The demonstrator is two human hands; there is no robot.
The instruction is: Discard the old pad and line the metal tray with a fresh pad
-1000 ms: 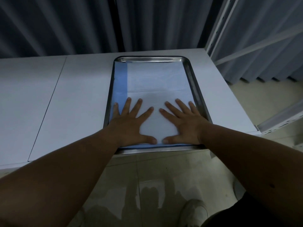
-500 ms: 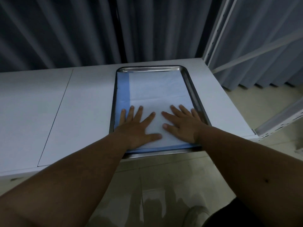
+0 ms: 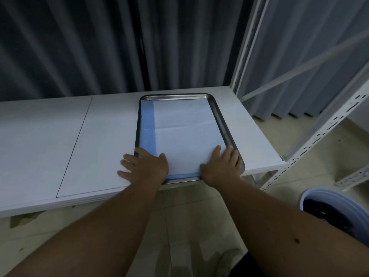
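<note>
The metal tray (image 3: 219,116) sits at the tabletop's (image 3: 60,140) right end, lined with the fresh pad (image 3: 179,132). Left hand (image 3: 145,166) and right hand (image 3: 221,164) lie flat, fingers straight and spread, on its near corners, gripping nothing.

White table (image 3: 99,140) with metal tray (image 3: 220,121) near its right end.

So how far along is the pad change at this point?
Mostly done, by the look of it. A pad already lies flat inside the metal tray, white with a blue strip along its left side. In hand: the left hand and right hand rest spread at the tray's near corners, apparently smoothing the edge. Left: lifting the hands away. Whether the old pad went into the bucket cannot be told.
</note>
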